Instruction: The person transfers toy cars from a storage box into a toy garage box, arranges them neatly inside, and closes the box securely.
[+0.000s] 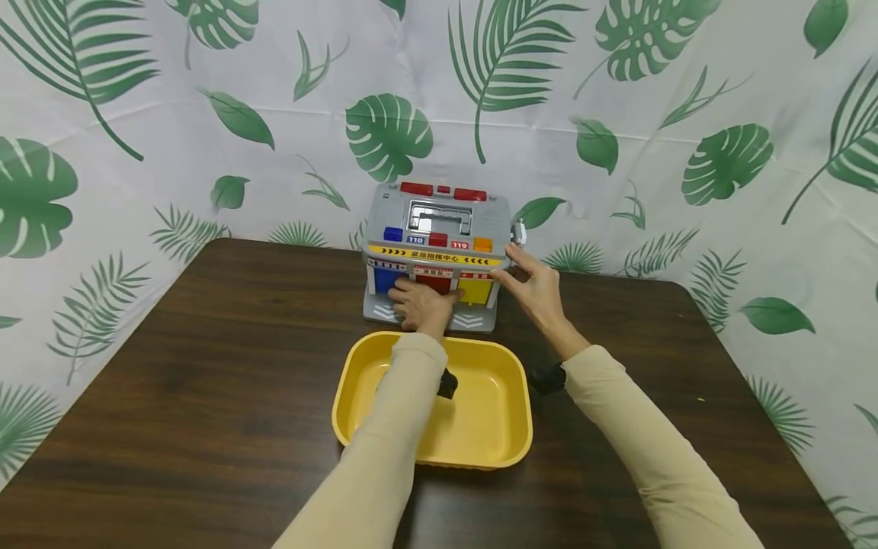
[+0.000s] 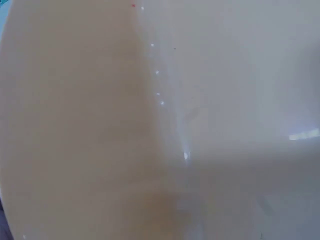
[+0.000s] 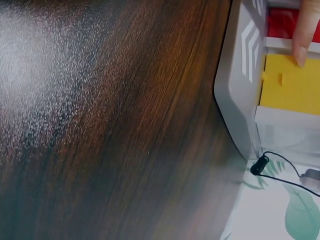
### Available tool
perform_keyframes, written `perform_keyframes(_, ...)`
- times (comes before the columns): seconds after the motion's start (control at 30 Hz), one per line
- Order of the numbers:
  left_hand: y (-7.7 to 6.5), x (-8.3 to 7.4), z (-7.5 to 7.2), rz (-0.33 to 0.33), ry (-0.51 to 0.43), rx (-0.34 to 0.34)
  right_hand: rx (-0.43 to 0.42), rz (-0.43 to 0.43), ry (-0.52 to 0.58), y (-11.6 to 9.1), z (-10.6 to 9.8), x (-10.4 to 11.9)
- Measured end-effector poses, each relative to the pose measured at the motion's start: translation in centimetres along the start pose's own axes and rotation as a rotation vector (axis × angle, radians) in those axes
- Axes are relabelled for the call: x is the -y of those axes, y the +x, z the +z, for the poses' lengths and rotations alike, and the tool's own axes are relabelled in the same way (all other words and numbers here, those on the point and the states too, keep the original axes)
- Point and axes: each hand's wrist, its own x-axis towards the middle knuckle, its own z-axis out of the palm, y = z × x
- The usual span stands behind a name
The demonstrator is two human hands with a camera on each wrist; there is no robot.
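Observation:
A grey toy garage stands at the back of the table, with a blue door, a red door and a yellow door. My left hand spreads across its front, fingers fairly straight over the blue door. In the right wrist view the left thumb touches the yellow door. At the roof's right front corner my right hand pinches the edge between thumb and index finger. Beside that corner is a small whitish piece; a black cord shows in the right wrist view.
A yellow tray sits in front of the garage, under my left forearm. Its pale, washed-out inside fills the left wrist view. Dark wooden table surrounds it. Behind hangs a leaf-patterned cloth.

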Motion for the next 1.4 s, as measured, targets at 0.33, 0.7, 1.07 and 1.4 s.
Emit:
perform_keyframes(0.33, -1.1, 0.4, -2.2, 0.105, -0.051, 0.134, 0.012, 0.012, -0.056, 0.1, -0.3, -0.1)
perform_keyframes(0.7, -0.6, 0.4, -5.1, 0.197, -0.116, 0.331, 0.043, 0.033, -0.134, 0.8, -0.6, 0.0)
perform_keyframes(1.07, -0.5, 2.6, -9.9, 0.439, 0.096, 0.656, 0.18, 0.172, -0.12, 0.5, -1.1, 1.1)
perform_keyframes(1.4, -2.2, 4.6, -16.6, 0.725, 0.292, 0.66, 0.229, 0.148, -0.133, -0.9, -4.1, 3.6)
